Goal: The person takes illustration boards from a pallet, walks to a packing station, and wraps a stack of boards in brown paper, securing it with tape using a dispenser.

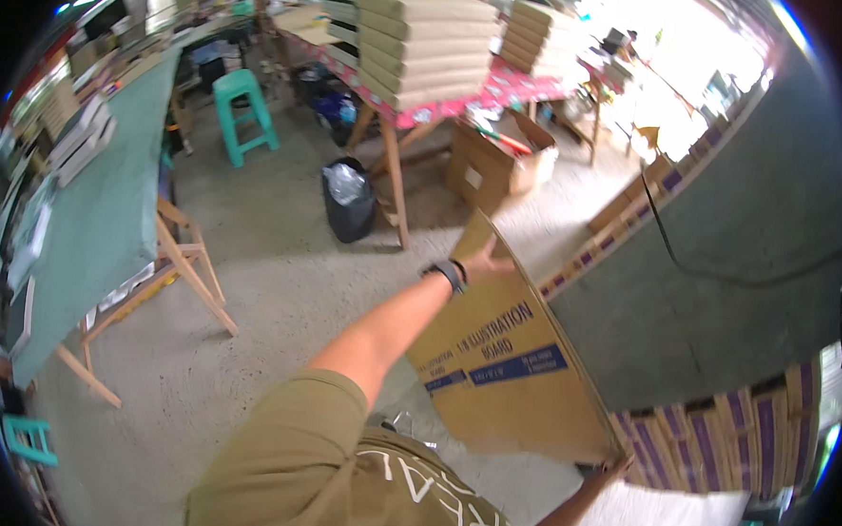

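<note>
A large flat cardboard box [528, 402] with a dark blue printed band stands tilted in front of my body. Near its far upper end my left hand [485, 263] holds it, fingers spread on the printed face; a dark watch is on that wrist. At the near lower corner my right hand [612, 466] grips the same box, with most of its fingers hidden. To the right of the box, a dark grey-green tabletop [695, 306] rests over stacked cartons [716, 440] with purple stripes.
A long green table [109, 218] on wooden trestle legs runs along the left. Ahead, a pink-covered table [429, 111] carries stacks of brown packages [423, 49]. On the concrete floor stand a turquoise stool [243, 111], a black bin [348, 202] and an open carton [488, 166]. A black cable [669, 247] crosses the tabletop.
</note>
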Tool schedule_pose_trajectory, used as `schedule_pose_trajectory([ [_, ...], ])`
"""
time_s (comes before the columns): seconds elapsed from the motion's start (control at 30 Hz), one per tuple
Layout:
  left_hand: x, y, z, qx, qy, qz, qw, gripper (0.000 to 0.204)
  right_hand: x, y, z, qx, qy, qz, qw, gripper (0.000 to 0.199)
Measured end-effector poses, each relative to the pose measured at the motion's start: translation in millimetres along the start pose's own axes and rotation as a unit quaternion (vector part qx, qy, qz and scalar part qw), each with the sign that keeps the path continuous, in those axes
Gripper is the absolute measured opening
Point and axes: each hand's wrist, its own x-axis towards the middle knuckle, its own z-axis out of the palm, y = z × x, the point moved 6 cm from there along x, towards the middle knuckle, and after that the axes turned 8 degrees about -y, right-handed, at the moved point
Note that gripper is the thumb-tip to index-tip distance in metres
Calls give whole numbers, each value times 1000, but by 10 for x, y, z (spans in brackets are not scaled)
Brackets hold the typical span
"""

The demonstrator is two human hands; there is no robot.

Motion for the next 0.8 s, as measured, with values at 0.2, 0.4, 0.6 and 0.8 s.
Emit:
schedule_pose_trajectory([
  [0.2, -1032, -58, -77, 127, 77, -42, 988, 26, -87, -648, -254, -396, 314, -31, 862, 40],
  [0.4, -4477, -1912, -927, 322, 93, -456, 825, 52, -698, -1691, 2061, 20, -138, -138, 981, 27],
  [0.6, -6816, -1940, -1146, 87, 283, -640, 709, 53, -2472, -2519, 4398, -32, -594, -199, 779, 21],
  [0.8, -7669, -2344, -1093, 255, 150, -628, 720, 38, -4063, -2202, 6032, -139, -796, -205, 552, 26],
])
